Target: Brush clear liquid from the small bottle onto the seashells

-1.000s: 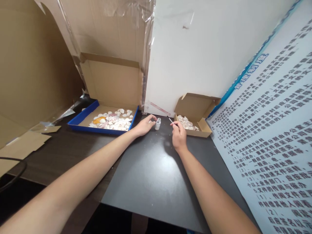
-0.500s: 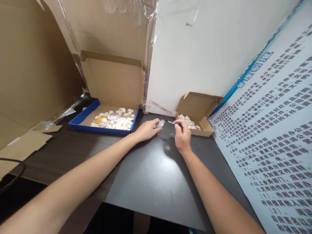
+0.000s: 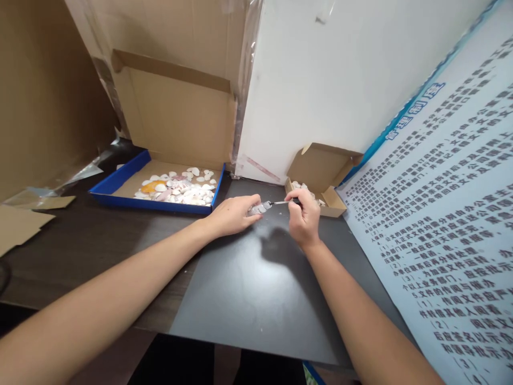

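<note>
With the fingers of the left hand (image 3: 232, 215), grips a small clear bottle (image 3: 261, 207), thumb below and forefinger above, parted by no more than its thickness. With the fingers of the right hand (image 3: 304, 216), pinches a thin stick (image 3: 281, 202) by a dark end (mostly hidden behind the fingertips), drawn tightly together and curled in toward the palm. Tilted well over in the left fingers, with the bottle's mouth aimed rightward at the right fingers; in long axis, slanting slightly upward from left grip to right. Nearly in line with that axis, points the stick's dark tip leftward to the mouth, in the gap between both hands' fingertips (cannot tell whether inside the rim or only at it). Beyond and left of the left fingers, shows a blue-sided box (image 3: 152, 202) with shells (image 3: 186, 191) inside. Just beyond the right fingers, partly covered by them, shows a small cardboard box (image 3: 335, 204) with pale shells too. Beneath both hands, shows a dark gray board (image 3: 240, 299).
</note>
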{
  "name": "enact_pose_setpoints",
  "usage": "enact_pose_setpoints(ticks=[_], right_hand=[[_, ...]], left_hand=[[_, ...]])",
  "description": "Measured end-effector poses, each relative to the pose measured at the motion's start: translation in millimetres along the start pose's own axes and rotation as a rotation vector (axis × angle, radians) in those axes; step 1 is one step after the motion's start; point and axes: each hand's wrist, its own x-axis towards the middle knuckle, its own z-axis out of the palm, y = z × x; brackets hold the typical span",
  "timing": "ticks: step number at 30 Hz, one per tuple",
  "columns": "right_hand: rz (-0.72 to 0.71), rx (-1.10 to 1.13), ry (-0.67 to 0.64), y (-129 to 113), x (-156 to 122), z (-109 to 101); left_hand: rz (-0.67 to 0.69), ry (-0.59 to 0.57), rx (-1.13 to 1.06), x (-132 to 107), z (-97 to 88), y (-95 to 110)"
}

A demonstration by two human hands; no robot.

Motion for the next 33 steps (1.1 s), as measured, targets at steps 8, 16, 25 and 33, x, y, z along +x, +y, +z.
enact_pose_setpoints(ticks=[8,16,25,33], right_hand=[[-0.016,-0.077,-0.069,-8,4,-4],[-0.022,-0.052,-0.132,-12,5,-6],[-0.038,-0.069,-0.206,-14,7,-8],[0.127,0.160,-0.240,-12,6,-4]], left_hand=[[0.017,0.010,0.004,-4,0.2,4],[0.050,0.005,0.062,-4,-0.6,6],[0.049,-0.023,0.078,-5,-3.8,11],[0.094,-0.040,0.042,-6,-2.5,7]])
